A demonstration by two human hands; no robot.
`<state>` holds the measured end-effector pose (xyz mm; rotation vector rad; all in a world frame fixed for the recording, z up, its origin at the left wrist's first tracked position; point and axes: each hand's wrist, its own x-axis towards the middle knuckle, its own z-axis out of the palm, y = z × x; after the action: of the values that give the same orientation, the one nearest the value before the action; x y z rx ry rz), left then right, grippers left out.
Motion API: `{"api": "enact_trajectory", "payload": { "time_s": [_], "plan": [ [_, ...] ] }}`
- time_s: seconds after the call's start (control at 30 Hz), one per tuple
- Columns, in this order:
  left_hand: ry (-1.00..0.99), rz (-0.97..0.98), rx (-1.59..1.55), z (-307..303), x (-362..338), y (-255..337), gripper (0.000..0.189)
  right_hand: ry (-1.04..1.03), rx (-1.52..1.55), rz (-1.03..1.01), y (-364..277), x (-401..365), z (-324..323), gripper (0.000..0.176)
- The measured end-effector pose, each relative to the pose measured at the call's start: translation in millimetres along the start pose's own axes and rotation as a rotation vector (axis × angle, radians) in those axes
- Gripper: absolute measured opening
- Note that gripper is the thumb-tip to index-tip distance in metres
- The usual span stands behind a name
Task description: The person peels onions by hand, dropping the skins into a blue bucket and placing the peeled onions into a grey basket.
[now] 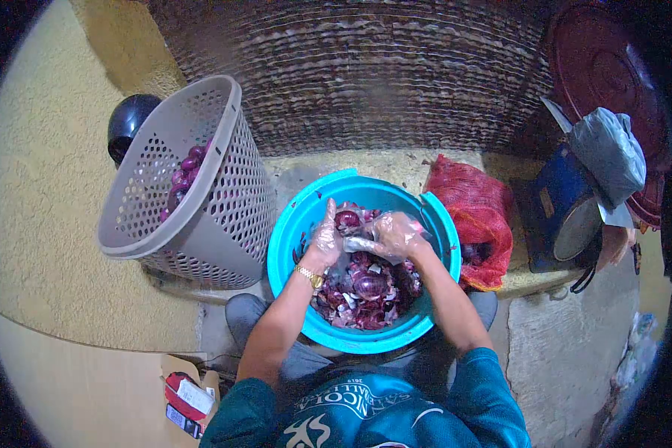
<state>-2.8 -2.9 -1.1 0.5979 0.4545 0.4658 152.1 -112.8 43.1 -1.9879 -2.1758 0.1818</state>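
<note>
Both my hands are in clear plastic gloves inside a turquoise tub (278, 261) in my lap. The tub holds red onions (369, 284) and loose dry onion skins (341, 316). My left hand (325, 240), with a gold watch at the wrist, is open at the tub's left side, one finger stretched upward. A red onion (347, 219) lies just beside its fingers. My right hand (397, 236) is closed, fingers curled, over the middle of the tub. A shiny pale strip points from it toward my left palm; I cannot tell what this hand grips.
A grey perforated basket (240, 190) with red onions (187, 172) leans at the left, a black round object (129, 123) behind it. To the right are a red mesh sack (470, 193) and a blue scale (560, 194) bearing a grey plastic bag (607, 153). Ribbed wall stands behind.
</note>
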Motion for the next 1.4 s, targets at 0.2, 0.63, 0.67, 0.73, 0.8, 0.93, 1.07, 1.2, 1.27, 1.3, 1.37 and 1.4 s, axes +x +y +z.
{"api": "enact_trajectory", "payload": {
  "time_s": [0.2, 0.63, 0.67, 0.73, 0.8, 0.93, 1.07, 1.2, 1.27, 1.3, 1.37, 1.4],
  "plan": [
    [0.0, -0.061, -0.055, -6, 4, -2, 0.06, 0.111, 0.119, 0.061, -6, -6, -10, 0.061],
    [0.035, -0.046, 0.178, 19, -11, 2, 0.037, 0.375, 0.13, 0.148, 1, -7, -3, 0.065],
    [0.035, -0.044, 0.178, 16, -10, 1, 0.037, 0.37, 0.105, 0.147, 3, -6, -1, 0.063],
    [0.072, -0.072, 0.153, 21, -13, 3, 0.039, 0.367, 0.118, 0.139, -1, -7, -6, 0.062],
    [0.088, -0.066, 0.141, 28, -17, 3, 0.04, 0.363, 0.13, 0.132, -5, -9, -12, 0.06],
    [0.072, -0.081, 0.116, 20, -10, 3, 0.042, 0.299, 0.201, 0.147, -6, -8, -12, 0.058],
    [0.057, -0.084, 0.077, 12, -5, 0, 0.04, 0.167, 0.089, 0.159, -7, -3, -11, 0.066],
    [0.012, -0.001, 0.094, 1, 4, -6, 0.045, 0.07, 0.057, 0.155, -5, -1, -12, 0.073],
    [0.023, 0.021, 0.045, 0, 5, -6, 0.048, 0.007, 0.056, 0.116, -6, -1, -13, 0.076],
    [0.051, 0.002, 0.027, 0, 5, -5, 0.049, 0.007, 0.056, 0.116, -7, -2, -15, 0.076],
    [0.078, -0.015, 0.009, 0, 5, -3, 0.051, 0.02, 0.039, 0.106, -10, -5, -18, 0.072],
    [0.04, -0.039, -0.025, 1, 3, -1, 0.051, 0.021, 0.039, 0.105, -6, -4, -14, 0.072]
  ]
}}
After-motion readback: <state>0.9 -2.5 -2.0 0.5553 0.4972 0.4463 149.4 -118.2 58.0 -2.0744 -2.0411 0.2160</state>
